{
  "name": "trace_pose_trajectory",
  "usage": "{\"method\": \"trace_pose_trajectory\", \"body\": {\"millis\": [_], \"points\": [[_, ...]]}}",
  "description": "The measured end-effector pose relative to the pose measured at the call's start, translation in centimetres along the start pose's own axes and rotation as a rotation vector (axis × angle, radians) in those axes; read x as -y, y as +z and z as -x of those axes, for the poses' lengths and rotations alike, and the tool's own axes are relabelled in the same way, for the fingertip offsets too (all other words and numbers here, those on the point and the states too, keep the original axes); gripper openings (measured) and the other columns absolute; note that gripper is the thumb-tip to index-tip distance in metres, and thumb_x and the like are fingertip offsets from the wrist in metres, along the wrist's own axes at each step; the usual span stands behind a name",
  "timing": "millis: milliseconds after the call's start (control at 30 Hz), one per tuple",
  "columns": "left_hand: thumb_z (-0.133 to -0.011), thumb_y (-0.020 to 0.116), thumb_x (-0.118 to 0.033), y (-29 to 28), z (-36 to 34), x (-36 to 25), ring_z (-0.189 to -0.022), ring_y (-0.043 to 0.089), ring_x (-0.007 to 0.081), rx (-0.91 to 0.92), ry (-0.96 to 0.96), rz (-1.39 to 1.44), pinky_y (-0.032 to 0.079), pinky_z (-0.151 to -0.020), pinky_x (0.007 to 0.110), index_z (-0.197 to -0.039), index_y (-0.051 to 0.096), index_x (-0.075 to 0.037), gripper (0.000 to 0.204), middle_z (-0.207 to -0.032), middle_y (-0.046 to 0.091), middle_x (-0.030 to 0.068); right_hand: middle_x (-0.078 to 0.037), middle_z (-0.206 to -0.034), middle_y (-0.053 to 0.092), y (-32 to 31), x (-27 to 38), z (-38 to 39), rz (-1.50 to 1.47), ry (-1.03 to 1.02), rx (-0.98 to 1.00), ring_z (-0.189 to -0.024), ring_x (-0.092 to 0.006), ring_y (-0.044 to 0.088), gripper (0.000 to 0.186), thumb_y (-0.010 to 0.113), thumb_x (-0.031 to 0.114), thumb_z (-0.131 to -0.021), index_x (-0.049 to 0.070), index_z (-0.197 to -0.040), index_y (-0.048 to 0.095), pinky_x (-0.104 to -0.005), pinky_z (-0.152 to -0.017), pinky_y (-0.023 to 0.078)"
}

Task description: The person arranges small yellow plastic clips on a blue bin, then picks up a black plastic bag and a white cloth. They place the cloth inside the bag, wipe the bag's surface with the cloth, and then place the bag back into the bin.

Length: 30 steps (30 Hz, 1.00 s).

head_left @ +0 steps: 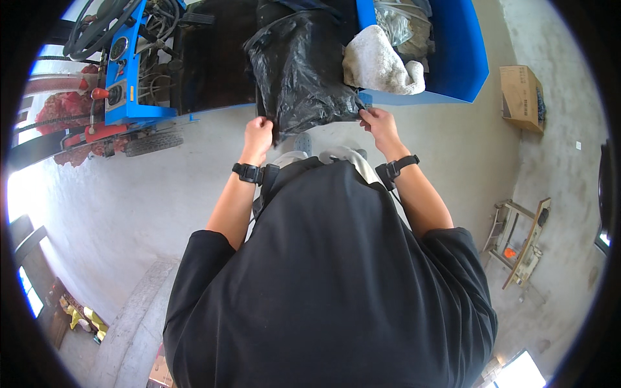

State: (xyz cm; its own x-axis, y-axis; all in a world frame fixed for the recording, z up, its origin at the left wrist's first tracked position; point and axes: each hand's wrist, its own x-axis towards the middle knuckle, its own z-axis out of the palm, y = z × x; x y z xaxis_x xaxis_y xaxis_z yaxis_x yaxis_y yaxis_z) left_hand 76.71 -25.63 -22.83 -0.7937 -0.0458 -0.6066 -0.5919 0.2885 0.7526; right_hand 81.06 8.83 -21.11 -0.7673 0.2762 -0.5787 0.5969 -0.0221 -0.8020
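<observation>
A crinkled black plastic bag (301, 71) hangs spread between my hands, its upper part lying over a dark surface. My left hand (259, 136) pinches the bag's lower left corner. At the lower right corner my right hand (380, 126) grips the edge between thumb and fingers. Just right of the bag, a whitish, soiled cloth (380, 61) drapes over the rim of a blue bin (460, 55). What the bag holds, if anything, is hidden.
Left stands a blue machine frame (136, 113) with gauges, hoses and a steering wheel, near a black tyre (154, 143). A cardboard box (519, 97) sits on the floor at right. Farther down that side is a wooden frame (521, 242). Clear plastic packaging (394, 26) lies in the bin.
</observation>
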Motion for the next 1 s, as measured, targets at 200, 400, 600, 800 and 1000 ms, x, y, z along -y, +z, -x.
{"method": "trace_pose_trajectory", "body": {"millis": [200, 400, 600, 800, 1000], "points": [[-0.1, 0.065, -0.028, -1.2, -5.7, 3.6, -0.081, 0.066, 0.0259, -0.434, 0.439, -0.289, 0.057, -0.074, 0.04, -0.112, 0.064, 0.003, 0.034, -0.099, 0.07, 0.0194, -0.005, -0.092, 0.07, 1.7, -1.6, -0.3, -0.312, 0.179, 0.02, -0.08, -0.0163, 0.068, 0.018, 0.076, 0.01, -0.092, 0.001, -0.105, 0.066, -0.0298, -0.073, 0.054], [-0.092, 0.079, -0.027, -1.7, -2.6, -1.0, -0.095, 0.067, 0.0166, -0.171, 0.03, 0.085, 0.059, -0.06, 0.032, -0.126, 0.058, 0.0, 0.048, -0.109, 0.066, 0.0096, -0.004, -0.095, 0.069, 2.2, 0.8, 1.0, -0.361, 0.339, 0.046, -0.08, -0.0172, 0.068, 0.018, 0.076, 0.01, -0.092, 0.002, -0.106, 0.067, -0.0303, -0.076, 0.053], [-0.089, 0.076, -0.001, -1.6, -4.0, 0.9, -0.09, 0.064, 0.0151, -0.33, 0.228, 0.178, 0.054, -0.083, 0.029, -0.12, 0.063, 0.002, 0.034, -0.101, 0.07, 0.0089, -0.001, -0.087, 0.068, 2.1, -2.3, -0.9, -0.1, 0.148, 0.056, -0.072, -0.0117, 0.061, 0.019, 0.079, 0.012, -0.091, 0.003, -0.105, 0.071, -0.026, -0.067, 0.05], [-0.098, 0.07, -0.014, -2.6, -3.6, -0.6, -0.09, 0.067, 0.0171, -0.357, 0.355, 0.164, 0.054, -0.082, 0.031, -0.122, 0.064, -0.001, 0.028, -0.104, 0.07, 0.0085, -0.005, -0.09, 0.068, 3.8, -0.8, -0.2, -0.034, -0.108, -0.194, -0.077, -0.0152, 0.062, 0.03, 0.08, 0.015, -0.089, 0.0, -0.112, 0.067, -0.0302, -0.07, 0.05], [-0.097, 0.062, -0.016, -2.2, 0.4, -1.9, -0.133, 0.05, 0.0368, -0.409, 0.878, -0.629, 0.042, -0.11, 0.047, -0.135, 0.059, -0.004, 0.04, -0.146, 0.052, 0.0161, -0.019, -0.149, 0.044, 4.8, 1.0, 2.7, 0.949, -0.874, -0.24, -0.14, -0.0379, 0.04, 0.063, 0.07, 0.02, -0.09, 0.004, -0.146, 0.047, -0.0507, -0.115, 0.033]]}}
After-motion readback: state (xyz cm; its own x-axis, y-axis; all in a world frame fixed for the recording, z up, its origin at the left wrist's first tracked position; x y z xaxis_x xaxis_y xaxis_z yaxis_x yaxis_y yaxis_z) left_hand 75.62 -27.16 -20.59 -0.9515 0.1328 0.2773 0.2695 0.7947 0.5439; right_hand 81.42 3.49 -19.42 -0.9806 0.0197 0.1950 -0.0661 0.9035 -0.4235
